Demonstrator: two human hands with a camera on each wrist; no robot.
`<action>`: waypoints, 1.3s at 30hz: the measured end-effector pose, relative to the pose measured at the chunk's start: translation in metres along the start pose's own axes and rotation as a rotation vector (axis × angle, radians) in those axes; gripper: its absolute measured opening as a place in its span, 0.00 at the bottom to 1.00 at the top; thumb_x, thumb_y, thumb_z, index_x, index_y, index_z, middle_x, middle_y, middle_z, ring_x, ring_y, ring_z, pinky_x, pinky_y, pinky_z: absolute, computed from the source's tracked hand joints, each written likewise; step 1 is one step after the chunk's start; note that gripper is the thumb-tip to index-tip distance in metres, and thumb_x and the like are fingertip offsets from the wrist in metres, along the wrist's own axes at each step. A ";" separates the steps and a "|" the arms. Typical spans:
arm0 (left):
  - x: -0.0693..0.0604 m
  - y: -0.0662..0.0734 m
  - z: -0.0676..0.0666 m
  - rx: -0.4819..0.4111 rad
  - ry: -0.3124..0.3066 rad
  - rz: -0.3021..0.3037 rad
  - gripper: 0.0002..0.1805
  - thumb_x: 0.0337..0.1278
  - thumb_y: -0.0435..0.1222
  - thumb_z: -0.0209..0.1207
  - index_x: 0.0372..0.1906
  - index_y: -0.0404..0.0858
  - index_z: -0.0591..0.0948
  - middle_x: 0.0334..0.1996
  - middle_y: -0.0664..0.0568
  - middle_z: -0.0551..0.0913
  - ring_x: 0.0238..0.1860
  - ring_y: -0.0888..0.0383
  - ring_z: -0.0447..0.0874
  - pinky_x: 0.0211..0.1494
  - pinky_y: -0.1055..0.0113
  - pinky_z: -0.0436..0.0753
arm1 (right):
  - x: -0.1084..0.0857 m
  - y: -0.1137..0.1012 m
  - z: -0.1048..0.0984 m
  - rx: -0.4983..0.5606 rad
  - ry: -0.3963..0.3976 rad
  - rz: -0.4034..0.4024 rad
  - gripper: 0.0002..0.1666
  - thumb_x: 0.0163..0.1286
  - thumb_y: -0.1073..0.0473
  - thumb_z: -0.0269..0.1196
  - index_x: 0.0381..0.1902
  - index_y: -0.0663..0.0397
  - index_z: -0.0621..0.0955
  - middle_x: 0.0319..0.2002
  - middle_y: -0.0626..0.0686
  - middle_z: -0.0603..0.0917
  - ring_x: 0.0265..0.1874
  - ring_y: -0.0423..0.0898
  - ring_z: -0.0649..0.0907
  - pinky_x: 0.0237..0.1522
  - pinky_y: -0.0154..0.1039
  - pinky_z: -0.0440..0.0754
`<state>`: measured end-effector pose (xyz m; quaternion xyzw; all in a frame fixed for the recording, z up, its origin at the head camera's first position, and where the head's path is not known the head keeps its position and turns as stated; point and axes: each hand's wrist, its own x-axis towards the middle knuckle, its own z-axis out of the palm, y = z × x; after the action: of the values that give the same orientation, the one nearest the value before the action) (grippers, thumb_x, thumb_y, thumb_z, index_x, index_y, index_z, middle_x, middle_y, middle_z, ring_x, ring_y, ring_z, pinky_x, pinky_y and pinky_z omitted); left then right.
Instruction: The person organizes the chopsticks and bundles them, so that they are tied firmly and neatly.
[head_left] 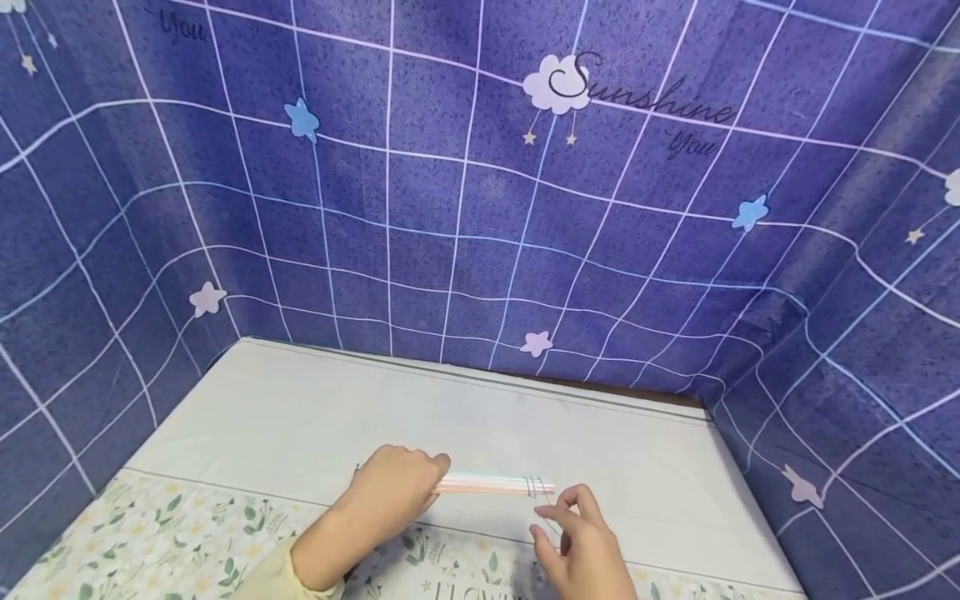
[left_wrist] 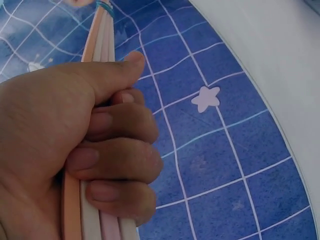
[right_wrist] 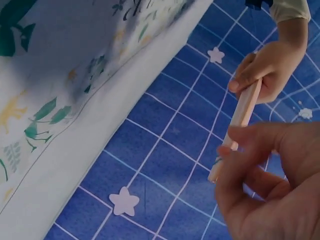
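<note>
The left hand (head_left: 397, 483) has its fingers clamped round a bundle of pale sticks (head_left: 495, 485), orange, white and pink, the thumb lying across them above the curled fingers. From that fist the bundle runs out toward the right hand (head_left: 588, 546), its far end just short of the right fingers. A blue-green cord (head_left: 533, 487) circles the sticks near this end, well apart from the left thumb; thin strands of it trail from the bundle down to the right fingertips. The right fingers are bent, thumb and index tips slightly apart in the head view; whether they pinch a strand I cannot tell.

Beyond both hands a white strip of the table covering (head_left: 420, 417) stretches to its back edge, well away from the fingers, where a blue-purple gridded curtain (head_left: 450, 208) rises. The curtain also closes in at either side, well apart from each hand. On the near side of the fingers, the flower-printed part (head_left: 187, 517) of the covering begins, below the left wrist and its pale yellow sleeve (head_left: 277, 571).
</note>
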<state>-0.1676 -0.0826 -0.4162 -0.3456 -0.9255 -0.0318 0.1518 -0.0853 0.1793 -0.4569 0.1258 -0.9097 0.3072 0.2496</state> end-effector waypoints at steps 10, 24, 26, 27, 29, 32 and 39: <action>-0.005 0.002 0.008 -0.062 -0.060 0.015 0.13 0.60 0.48 0.70 0.34 0.42 0.86 0.22 0.54 0.88 0.21 0.60 0.85 0.28 0.66 0.86 | 0.000 0.005 0.011 -0.387 0.127 -0.474 0.14 0.64 0.64 0.58 0.27 0.44 0.88 0.49 0.47 0.81 0.46 0.40 0.76 0.43 0.34 0.77; -0.003 -0.003 -0.001 -0.067 -0.026 -0.015 0.14 0.62 0.48 0.69 0.36 0.40 0.86 0.24 0.52 0.89 0.22 0.60 0.87 0.29 0.66 0.88 | -0.001 -0.001 0.010 0.147 0.116 -0.258 0.07 0.74 0.70 0.64 0.38 0.54 0.83 0.47 0.50 0.78 0.24 0.26 0.81 0.26 0.19 0.80; -0.002 -0.004 -0.004 -0.045 -0.005 -0.012 0.15 0.62 0.49 0.69 0.36 0.40 0.86 0.23 0.52 0.89 0.21 0.60 0.85 0.27 0.66 0.87 | -0.001 -0.004 0.008 0.233 0.078 -0.079 0.09 0.69 0.73 0.67 0.40 0.54 0.82 0.46 0.49 0.79 0.21 0.24 0.80 0.22 0.23 0.81; -0.002 -0.005 -0.005 -0.038 0.003 -0.010 0.15 0.62 0.49 0.69 0.36 0.40 0.86 0.23 0.52 0.89 0.20 0.61 0.84 0.27 0.67 0.87 | 0.000 -0.005 0.007 0.271 0.055 0.014 0.09 0.70 0.72 0.66 0.41 0.53 0.82 0.45 0.50 0.79 0.19 0.23 0.78 0.20 0.24 0.81; -0.002 -0.006 -0.006 -0.023 0.013 -0.005 0.15 0.62 0.49 0.69 0.36 0.40 0.85 0.22 0.53 0.88 0.19 0.62 0.83 0.26 0.68 0.86 | 0.001 -0.007 0.004 0.307 0.011 0.174 0.06 0.75 0.69 0.63 0.44 0.54 0.80 0.44 0.52 0.81 0.14 0.23 0.76 0.15 0.27 0.79; -0.002 -0.005 -0.007 -0.014 0.018 0.005 0.16 0.61 0.49 0.70 0.36 0.41 0.85 0.22 0.53 0.88 0.18 0.62 0.81 0.24 0.68 0.84 | 0.004 -0.007 -0.002 0.340 -0.069 0.335 0.05 0.79 0.67 0.59 0.48 0.55 0.77 0.46 0.58 0.81 0.10 0.28 0.77 0.12 0.32 0.77; -0.003 -0.001 -0.009 -0.006 0.019 0.013 0.15 0.61 0.49 0.70 0.35 0.41 0.84 0.21 0.53 0.87 0.18 0.62 0.80 0.23 0.67 0.83 | 0.009 -0.003 -0.007 0.398 -0.137 0.431 0.09 0.76 0.74 0.55 0.42 0.56 0.72 0.55 0.63 0.84 0.08 0.35 0.78 0.11 0.36 0.79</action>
<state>-0.1642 -0.0868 -0.4086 -0.3520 -0.9215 -0.0370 0.1596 -0.0890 0.1808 -0.4460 -0.0032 -0.8519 0.5163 0.0873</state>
